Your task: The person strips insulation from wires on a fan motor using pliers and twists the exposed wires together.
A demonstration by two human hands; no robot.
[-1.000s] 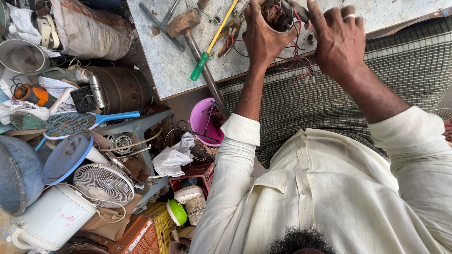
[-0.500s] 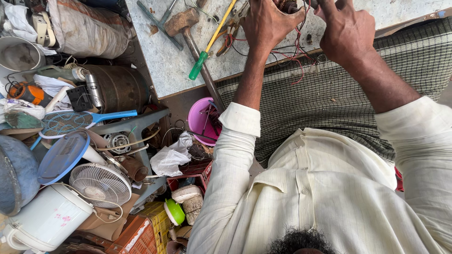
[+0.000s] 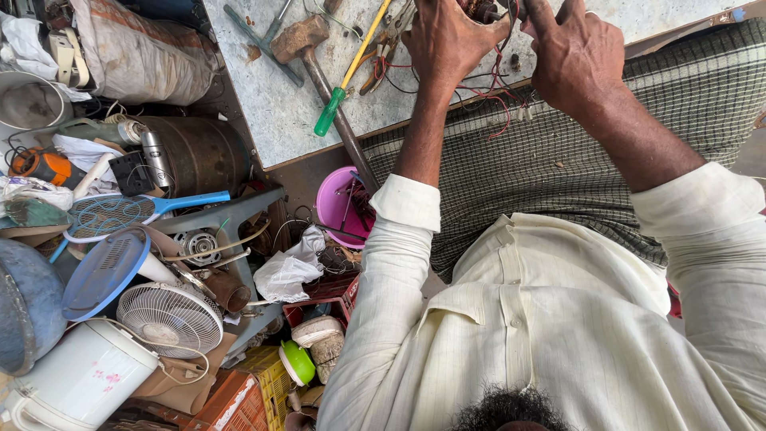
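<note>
We are looking down at our left hand point(image 3: 447, 40) and right hand point(image 3: 574, 56), both curling round a dark wired part point(image 3: 483, 9) at the top edge of the table point(image 3: 263, 104) — most of it is cut off by the frame, so we cannot tell what it is. Left fingers are closing on it; the right fingertips are running out of view, grip unclear. Red wires point(image 3: 499, 96) are trailing below. A hammer point(image 3: 307, 48) and screwdriver point(image 3: 347, 76) are lying just beside — the fan point(image 3: 171, 319) is sitting well apart.
</note>
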